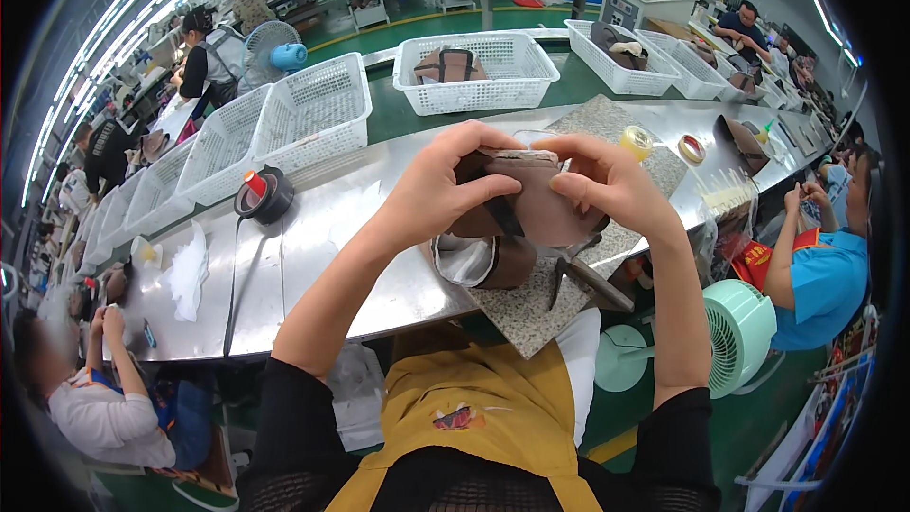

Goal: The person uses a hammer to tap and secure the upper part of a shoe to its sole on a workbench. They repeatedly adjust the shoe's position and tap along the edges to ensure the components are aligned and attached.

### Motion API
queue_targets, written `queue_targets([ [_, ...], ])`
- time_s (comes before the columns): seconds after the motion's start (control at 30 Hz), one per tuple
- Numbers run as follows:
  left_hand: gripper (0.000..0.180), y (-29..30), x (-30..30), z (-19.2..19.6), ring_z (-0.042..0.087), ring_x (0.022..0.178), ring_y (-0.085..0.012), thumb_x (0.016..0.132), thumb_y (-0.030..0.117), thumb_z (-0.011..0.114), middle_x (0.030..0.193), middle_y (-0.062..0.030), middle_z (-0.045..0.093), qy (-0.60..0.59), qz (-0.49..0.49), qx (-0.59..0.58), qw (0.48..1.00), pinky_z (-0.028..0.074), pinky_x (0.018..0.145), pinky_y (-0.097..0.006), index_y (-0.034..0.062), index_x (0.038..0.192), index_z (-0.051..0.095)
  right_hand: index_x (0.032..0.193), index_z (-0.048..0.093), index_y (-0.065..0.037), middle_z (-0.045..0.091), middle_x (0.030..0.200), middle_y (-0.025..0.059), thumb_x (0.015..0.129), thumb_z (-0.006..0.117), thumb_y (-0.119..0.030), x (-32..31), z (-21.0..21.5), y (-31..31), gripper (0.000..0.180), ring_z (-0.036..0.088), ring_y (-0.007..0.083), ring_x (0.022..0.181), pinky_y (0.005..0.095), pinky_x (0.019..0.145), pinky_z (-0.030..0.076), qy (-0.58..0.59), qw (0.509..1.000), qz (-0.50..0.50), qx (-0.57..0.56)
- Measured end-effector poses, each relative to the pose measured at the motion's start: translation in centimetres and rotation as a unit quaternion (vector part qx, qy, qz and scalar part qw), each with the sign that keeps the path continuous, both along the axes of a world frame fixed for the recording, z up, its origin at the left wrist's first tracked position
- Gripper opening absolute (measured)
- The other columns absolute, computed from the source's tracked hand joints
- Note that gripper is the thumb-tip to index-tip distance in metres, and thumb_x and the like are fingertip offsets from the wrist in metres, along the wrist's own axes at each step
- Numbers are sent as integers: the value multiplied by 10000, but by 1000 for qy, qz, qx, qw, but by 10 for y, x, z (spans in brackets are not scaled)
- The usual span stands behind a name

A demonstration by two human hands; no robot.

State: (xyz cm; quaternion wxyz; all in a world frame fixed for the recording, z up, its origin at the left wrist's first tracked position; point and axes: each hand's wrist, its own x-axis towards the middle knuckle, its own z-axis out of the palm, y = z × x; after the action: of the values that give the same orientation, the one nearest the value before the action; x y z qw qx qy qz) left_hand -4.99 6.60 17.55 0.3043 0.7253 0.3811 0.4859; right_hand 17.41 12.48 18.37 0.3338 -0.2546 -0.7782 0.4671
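Observation:
My left hand (441, 180) and my right hand (616, 180) hold a brown leather piece (540, 209) between them, above the metal workbench. Its folded upper edge is pinched by thumbs and fingers, and a dark strip crosses its left part. The exact kind of article cannot be made out. Just below lies another brown piece (510, 264), curled round with a white lining showing. A hammer (595, 284) rests beside it on a speckled stone slab (526, 322), close to my apron.
White plastic baskets (313, 118) line the bench's far side; one basket (474, 100) has a brown piece inside. A black round pot (265, 197) with a red top stands left. Tape rolls (692, 149) lie right. A green fan (735, 337) and co-workers flank me.

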Motion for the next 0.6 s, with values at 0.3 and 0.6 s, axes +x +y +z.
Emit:
queue_targets([
  [0.3, 224, -1, 1, 17, 537, 867, -91, 791, 130, 702, 963, -14, 588, 87, 9, 27, 996, 431, 788, -245, 42, 987, 639, 932, 602, -34, 508, 733, -78, 767, 727, -127, 10, 18, -19, 227, 400, -5, 623, 160, 531, 309, -57, 992, -78, 80],
  [0.6, 172, -10, 27, 26, 496, 767, -77, 810, 171, 686, 815, 19, 583, 102, -45, -24, 993, 410, 712, -224, 43, 916, 640, 910, 634, -32, 519, 719, -53, 794, 707, -191, 33, 22, -41, 209, 386, 20, 602, 185, 523, 315, -48, 995, -74, 53],
])
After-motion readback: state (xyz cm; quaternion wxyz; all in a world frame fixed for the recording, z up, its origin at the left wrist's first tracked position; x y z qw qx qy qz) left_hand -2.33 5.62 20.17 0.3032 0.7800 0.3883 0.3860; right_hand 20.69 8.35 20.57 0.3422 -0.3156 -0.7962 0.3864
